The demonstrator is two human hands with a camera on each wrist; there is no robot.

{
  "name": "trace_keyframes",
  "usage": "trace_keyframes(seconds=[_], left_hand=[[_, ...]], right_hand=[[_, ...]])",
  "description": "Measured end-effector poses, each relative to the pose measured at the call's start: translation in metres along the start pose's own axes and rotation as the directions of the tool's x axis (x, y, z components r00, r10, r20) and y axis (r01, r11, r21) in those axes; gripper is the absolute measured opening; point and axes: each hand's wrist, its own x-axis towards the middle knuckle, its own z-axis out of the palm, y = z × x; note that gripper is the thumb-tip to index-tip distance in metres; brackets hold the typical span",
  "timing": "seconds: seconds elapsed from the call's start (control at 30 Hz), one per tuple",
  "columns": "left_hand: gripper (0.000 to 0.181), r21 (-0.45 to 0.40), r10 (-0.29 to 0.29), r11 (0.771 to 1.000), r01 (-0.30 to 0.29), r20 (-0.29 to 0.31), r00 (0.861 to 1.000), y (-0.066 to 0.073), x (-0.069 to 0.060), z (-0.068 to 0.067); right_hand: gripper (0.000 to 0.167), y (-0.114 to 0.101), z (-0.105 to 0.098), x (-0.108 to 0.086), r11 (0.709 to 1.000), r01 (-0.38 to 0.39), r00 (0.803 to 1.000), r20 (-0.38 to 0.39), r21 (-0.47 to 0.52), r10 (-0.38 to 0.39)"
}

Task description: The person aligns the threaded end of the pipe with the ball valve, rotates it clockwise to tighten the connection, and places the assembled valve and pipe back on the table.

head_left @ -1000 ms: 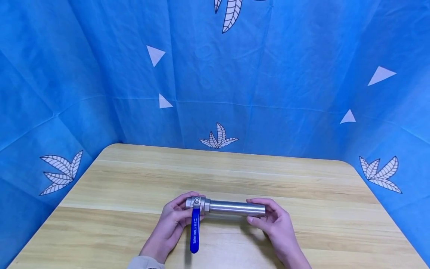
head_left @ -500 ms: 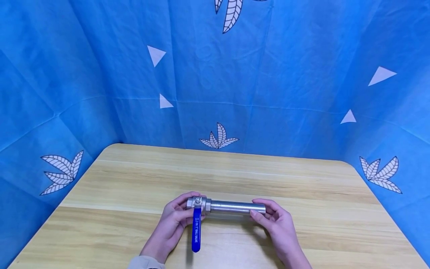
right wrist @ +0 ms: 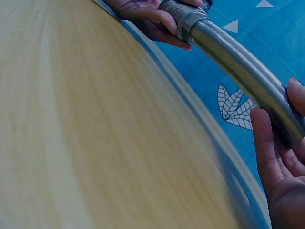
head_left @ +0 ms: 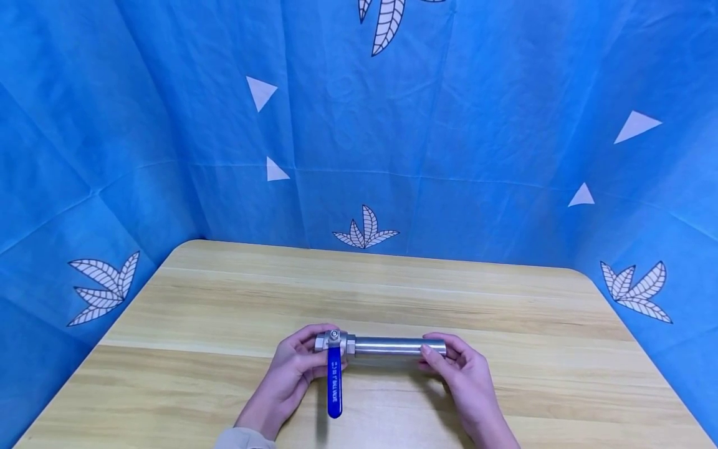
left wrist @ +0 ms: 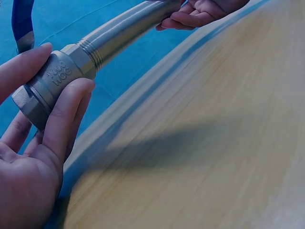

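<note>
My left hand (head_left: 288, 374) grips the steel body of a ball valve (head_left: 335, 338), thumb on the near side and fingers around the far side. The valve's blue lever handle (head_left: 335, 386) points toward me, crosswise to the pipe. A smooth metal pipe (head_left: 387, 346) runs rightward from the valve, its end set in the hex collar; some thread (left wrist: 92, 53) shows at the joint in the left wrist view. My right hand (head_left: 468, 377) pinches the pipe's free end between thumb and fingers. Valve and pipe are held above the table; "1000 WOG" is embossed on the body.
The wood-grain table (head_left: 213, 280) has rounded far corners, with shadows of the hands and pipe on it. Beyond it and along both sides hangs a blue curtain (head_left: 359, 125) with white leaf and triangle prints.
Valve and pipe have shifted slightly right, and the handle's lower end has swung a little right. My right thumb has moved up the near side of the pipe. The left hand keeps its hold.
</note>
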Motion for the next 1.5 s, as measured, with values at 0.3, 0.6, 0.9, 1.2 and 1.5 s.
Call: trace_keyframes(seconds=[0.3,0.6,0.9,1.2,1.5], left_hand=[[0.065,0.030,-0.022,0.999,0.022,-0.006,1.000,0.001,0.000,0.003],[0.062,0.050,-0.014,0.999,0.014,-0.012,1.000,0.000,0.000,0.004],[0.063,0.055,0.046,0.997,-0.047,0.007,0.999,0.000,-0.002,0.002],[0.064,0.025,0.029,0.999,-0.028,-0.026,0.999,0.002,-0.002,0.004],[0.068,0.011,0.045,0.999,-0.045,-0.016,0.999,0.003,-0.003,0.002]], right_hand=[[0.034,-0.001,0.001,0.001,1.000,-0.022,1.000,-0.018,-0.015,0.022],[0.030,0.000,0.001,0.000,1.000,-0.025,0.999,-0.022,-0.011,0.025],[0.028,-0.001,0.001,0.000,0.999,-0.031,0.999,-0.025,-0.012,0.030],[0.036,-0.004,-0.001,-0.003,0.999,0.033,0.997,0.067,0.035,-0.035],[0.052,-0.004,-0.010,-0.002,0.991,0.126,0.968,0.210,0.055,-0.135]])
